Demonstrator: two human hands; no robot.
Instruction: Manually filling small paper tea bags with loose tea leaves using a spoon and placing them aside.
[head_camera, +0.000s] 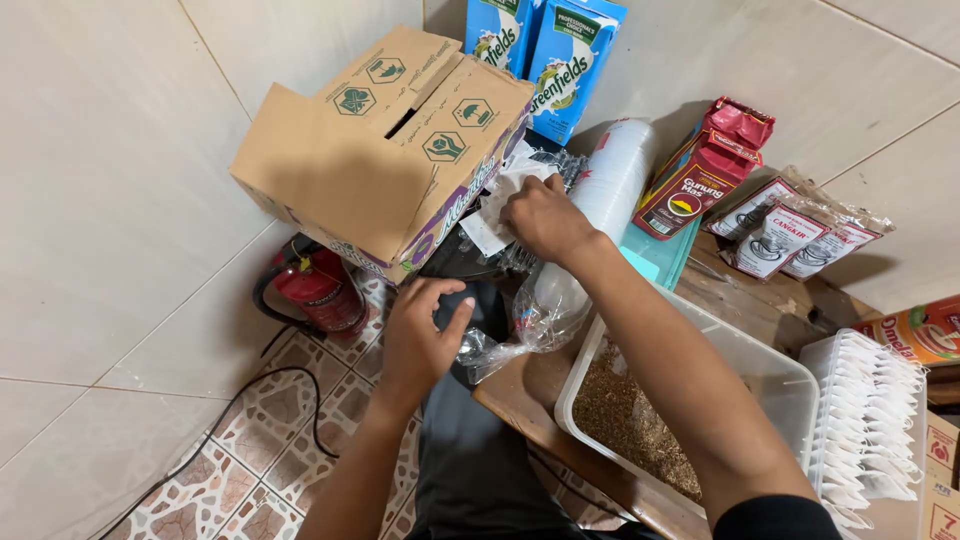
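1. The cardboard box (385, 150) tilted over the table's left end and walled off that side, leaving only a dark gap beneath its lower edge.
2. The sleeve of plastic cups (598, 215) lay lengthwise down the middle and blocked any straight pass across.
3. The red packets (705, 170) and milk cartons (550, 55) stood against the wall and closed the back.
4. The clear tub (770, 375) and the white stack (865, 420) filled the right.
5. Floor tiles at lower left (270, 430) lay open, apart from a black cable (215, 425) and the fire extinguisher (320, 290).
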